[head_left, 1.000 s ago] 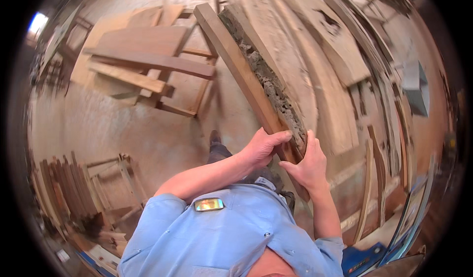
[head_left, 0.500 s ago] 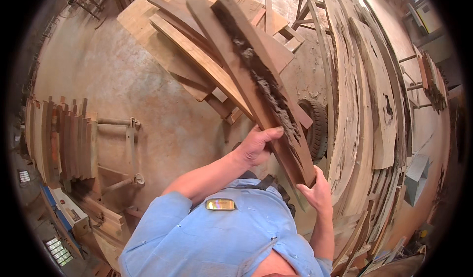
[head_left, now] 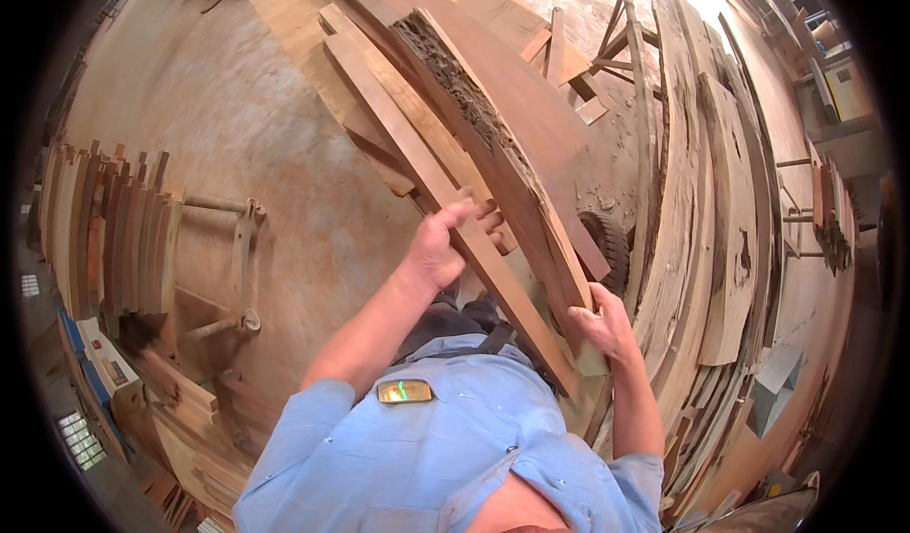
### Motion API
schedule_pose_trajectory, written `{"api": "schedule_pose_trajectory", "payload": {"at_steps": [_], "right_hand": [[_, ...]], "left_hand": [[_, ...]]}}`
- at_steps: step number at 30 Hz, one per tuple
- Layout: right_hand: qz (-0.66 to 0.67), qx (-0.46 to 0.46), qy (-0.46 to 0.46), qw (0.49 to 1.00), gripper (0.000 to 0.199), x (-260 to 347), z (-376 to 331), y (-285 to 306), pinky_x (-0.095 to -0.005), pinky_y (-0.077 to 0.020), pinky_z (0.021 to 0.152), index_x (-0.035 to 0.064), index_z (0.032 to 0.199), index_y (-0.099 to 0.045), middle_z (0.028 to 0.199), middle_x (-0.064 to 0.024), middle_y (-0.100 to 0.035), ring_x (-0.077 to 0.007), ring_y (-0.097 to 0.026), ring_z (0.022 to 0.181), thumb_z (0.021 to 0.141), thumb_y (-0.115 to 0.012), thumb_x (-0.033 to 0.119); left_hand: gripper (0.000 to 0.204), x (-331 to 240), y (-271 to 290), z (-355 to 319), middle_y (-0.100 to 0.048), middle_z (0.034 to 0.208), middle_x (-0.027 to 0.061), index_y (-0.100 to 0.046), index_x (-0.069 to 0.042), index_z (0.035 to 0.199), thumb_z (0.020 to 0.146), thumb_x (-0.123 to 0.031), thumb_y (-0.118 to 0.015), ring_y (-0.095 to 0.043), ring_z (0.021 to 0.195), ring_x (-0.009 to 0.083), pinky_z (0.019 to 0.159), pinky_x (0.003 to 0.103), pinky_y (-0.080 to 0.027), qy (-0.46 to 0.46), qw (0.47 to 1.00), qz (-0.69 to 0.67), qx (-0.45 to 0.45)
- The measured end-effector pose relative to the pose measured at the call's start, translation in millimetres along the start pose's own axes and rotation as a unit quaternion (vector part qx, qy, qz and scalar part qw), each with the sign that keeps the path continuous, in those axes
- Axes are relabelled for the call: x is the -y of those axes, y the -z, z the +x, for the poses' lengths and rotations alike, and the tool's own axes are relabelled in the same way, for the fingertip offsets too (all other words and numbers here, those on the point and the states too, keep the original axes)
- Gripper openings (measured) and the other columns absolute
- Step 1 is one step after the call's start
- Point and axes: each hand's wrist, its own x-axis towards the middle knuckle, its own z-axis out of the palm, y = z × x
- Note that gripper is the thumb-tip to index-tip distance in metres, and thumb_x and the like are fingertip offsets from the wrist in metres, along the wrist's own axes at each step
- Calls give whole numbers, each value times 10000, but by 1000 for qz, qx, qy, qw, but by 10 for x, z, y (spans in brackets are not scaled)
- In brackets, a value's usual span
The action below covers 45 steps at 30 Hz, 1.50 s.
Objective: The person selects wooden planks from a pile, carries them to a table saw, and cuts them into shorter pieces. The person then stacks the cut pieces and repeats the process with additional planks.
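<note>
Two long pieces of wood slant away from my body, their far ends over a heap of planks. My left hand (head_left: 445,241) is wrapped round a smooth brown plank (head_left: 505,291) at about its middle, thumb on top and fingers on the far side. My right hand (head_left: 605,324) grips the near end of a rough-edged board (head_left: 533,225), whose side shows dark, pitted bark-like wood toward the far end. A gap separates the two pieces near my hands. Beneath and beyond them lie a pale plank (head_left: 417,106) and a wide reddish-brown board (head_left: 531,106).
A wheel with a black tyre (head_left: 614,248) sits beside the heap. Long live-edge slabs (head_left: 730,248) lie along the right. At left, upright boards (head_left: 128,239) stand by a metal frame (head_left: 245,258). A grey metal piece (head_left: 775,391) lies at lower right.
The two pieces, held close together before, are now apart. My left hand has moved left with the smooth plank; the rough-edged board has turned and sits lower over the heap.
</note>
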Motion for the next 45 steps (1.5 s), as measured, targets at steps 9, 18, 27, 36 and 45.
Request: {"api": "schedule_pose_trajectory", "payload": {"at_steps": [9, 18, 27, 36, 45], "right_hand": [[-45, -20, 0, 999, 452, -34, 239, 134, -339, -494, 722, -68, 1086, -608, 858, -176, -655, -204, -607, 770, 788, -749, 241], [-5, -21, -19, 1000, 438, 133, 250, 122, -339, -503, 713, -65, 1094, -606, 865, -159, -664, -190, -615, 771, 782, -743, 210], [15, 5, -2, 1000, 421, 252, 261, 89, -301, -502, 660, -77, 1103, -595, 856, -120, -651, -121, -583, 760, 799, -736, 177], [42, 3, 12, 999, 450, 284, 345, -53, -317, -506, 678, -80, 1128, -597, 865, -143, -668, -144, -596, 754, 796, -735, 190], [-85, 55, 39, 994, 479, 1123, 759, -619, -421, -514, 728, -72, 1036, -599, 853, -263, -658, -367, -666, 815, 817, -722, 336]], "left_hand": [[416, -848, 491, 596, -568, 850, 118, -506, 22, 1063, 933, -345, -651, -627, 742, 253, 645, 424, -548, -191, 905, 233, -300], [410, -1428, 908, 1385, -646, 1014, 199, -581, 145, 1077, 913, -229, -617, -621, 917, 263, 761, 433, -506, -298, 774, 429, -358], [438, -1815, 755, 1685, -695, 958, 287, -661, 124, 834, 864, -313, -660, -687, 947, 382, 839, 451, -510, -223, 626, 592, -456], [547, -1732, 640, 1470, -643, 1154, 292, -545, 80, 1269, 917, -336, -582, -608, 1127, 412, 951, 463, -475, -208, 574, 687, -393], [686, -653, 463, 54, -555, 1295, 105, -298, -23, 1503, 972, -312, -622, -593, 1110, 215, 881, 351, -515, -189, 936, 288, -75]]}}
